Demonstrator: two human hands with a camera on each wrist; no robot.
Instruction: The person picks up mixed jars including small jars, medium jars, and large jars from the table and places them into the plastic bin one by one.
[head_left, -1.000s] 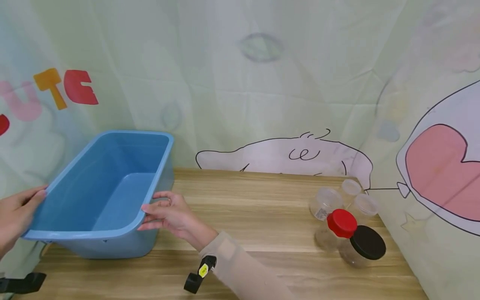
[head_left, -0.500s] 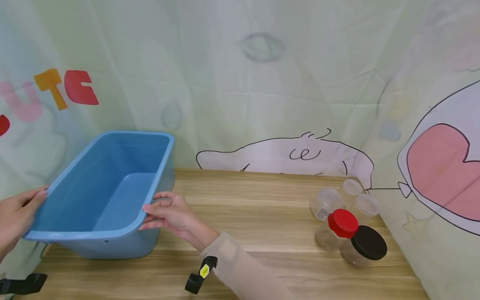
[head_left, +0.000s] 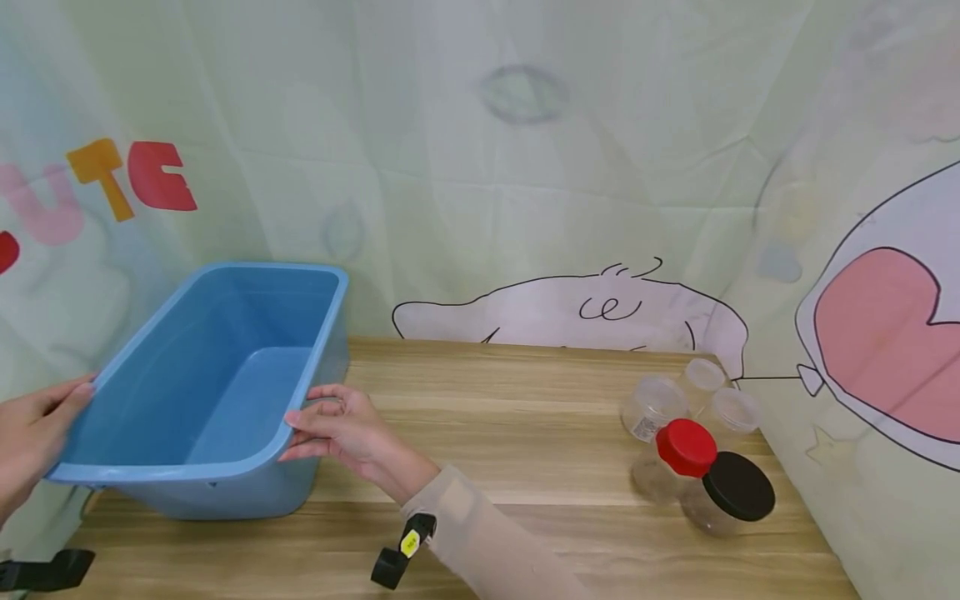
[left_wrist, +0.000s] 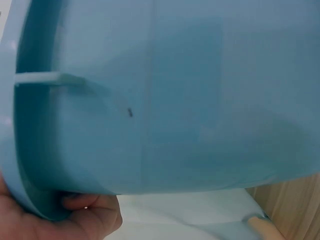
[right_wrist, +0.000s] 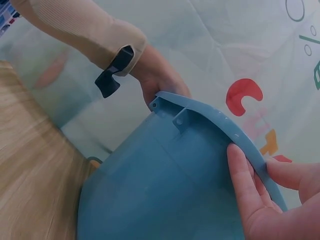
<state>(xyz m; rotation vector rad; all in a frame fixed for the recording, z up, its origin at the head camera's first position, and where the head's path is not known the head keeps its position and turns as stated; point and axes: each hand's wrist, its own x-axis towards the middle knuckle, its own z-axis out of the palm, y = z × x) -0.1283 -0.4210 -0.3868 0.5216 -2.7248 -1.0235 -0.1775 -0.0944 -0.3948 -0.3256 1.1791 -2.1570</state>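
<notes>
A deep blue plastic tub [head_left: 258, 392] stands at the left of the wooden table, its inside bare in the head view. My left hand [head_left: 33, 437] grips the tub's left rim near the front corner, thumb on top; in the left wrist view its fingers [left_wrist: 95, 215] curl under the rim. On the opposite side, my right hand [head_left: 345, 429] pinches the right rim near the front corner. The right wrist view shows its thumb [right_wrist: 287, 172] over the rim and its fingers [right_wrist: 245, 177] against the outer wall.
At the right of the table [head_left: 487, 467] stand several clear plastic jars, one with a red lid [head_left: 686, 447], one with a black lid [head_left: 738, 486] and others with clear lids [head_left: 656, 400]. A printed curtain [head_left: 450, 167] hangs behind the table and along both sides.
</notes>
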